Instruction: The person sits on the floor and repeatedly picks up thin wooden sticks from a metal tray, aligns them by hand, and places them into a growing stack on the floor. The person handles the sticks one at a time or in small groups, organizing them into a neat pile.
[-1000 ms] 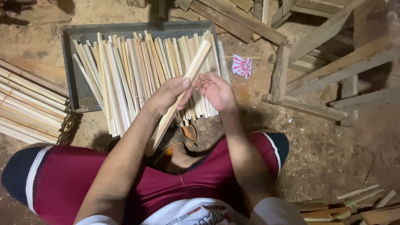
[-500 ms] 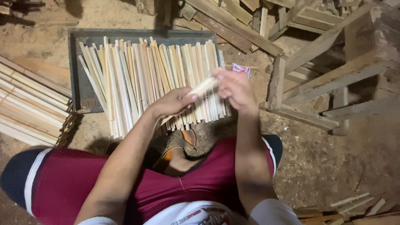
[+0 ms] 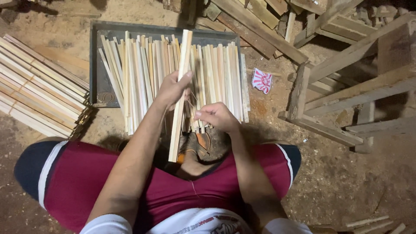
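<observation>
My left hand point(image 3: 172, 89) grips a pale wooden slat point(image 3: 181, 86) near its middle and holds it almost upright over the pile. My right hand point(image 3: 215, 117) hovers just to the right of it, fingers pinched at the near ends of the slats, and I cannot tell whether it holds one. Below both hands lies a spread of several thin wooden slats point(image 3: 143, 73) on a dark flat tray point(image 3: 99, 65) on the dirt floor. My legs in red shorts point(image 3: 82, 182) are crossed below.
A tied bundle of slats point(image 3: 39, 91) lies at the left. Rough timber frames point(image 3: 346, 82) and planks point(image 3: 260, 26) crowd the right and top. A red-and-white wrapper point(image 3: 262, 80) lies on the dirt by the tray. Loose offcuts point(image 3: 372, 223) sit bottom right.
The slat has swung from a diagonal held by both hands to near upright in my left hand alone. My right hand let go and dropped toward the near ends of the pile.
</observation>
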